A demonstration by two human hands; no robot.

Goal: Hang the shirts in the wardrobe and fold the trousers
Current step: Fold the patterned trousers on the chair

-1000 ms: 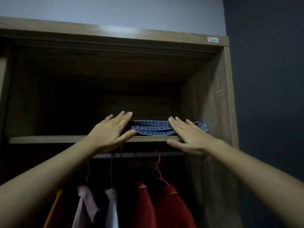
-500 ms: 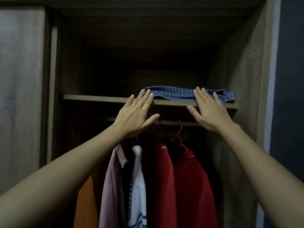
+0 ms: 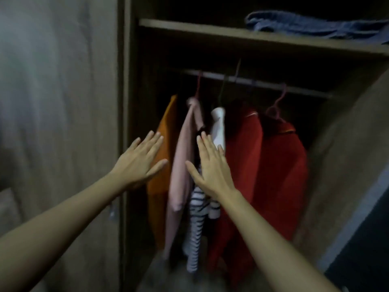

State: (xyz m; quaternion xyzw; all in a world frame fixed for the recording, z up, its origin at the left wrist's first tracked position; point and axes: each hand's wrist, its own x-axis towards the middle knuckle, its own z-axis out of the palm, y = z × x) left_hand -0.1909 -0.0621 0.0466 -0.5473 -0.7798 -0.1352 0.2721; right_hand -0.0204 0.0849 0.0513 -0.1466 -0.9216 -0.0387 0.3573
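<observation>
Both hands are empty, fingers flat: left hand (image 3: 140, 163) mid-frame, right hand (image 3: 210, 167) beside it before the hanging shirts (image 3: 280, 165). Folded jeans (image 3: 311, 25) sit on the shelf (image 3: 210, 31), upper right

A home bedroom: wooden wardrobe (image 3: 341, 140), shirts (image 3: 273, 165) on rail (image 3: 263, 83).

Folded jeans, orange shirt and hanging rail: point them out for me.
Folded jeans (image 3: 315, 24), head view, middle of the stack.
Orange shirt (image 3: 169, 119), head view, upper front below the shoulder.
Hanging rail (image 3: 263, 83), head view, bare stretch between hangers.
</observation>
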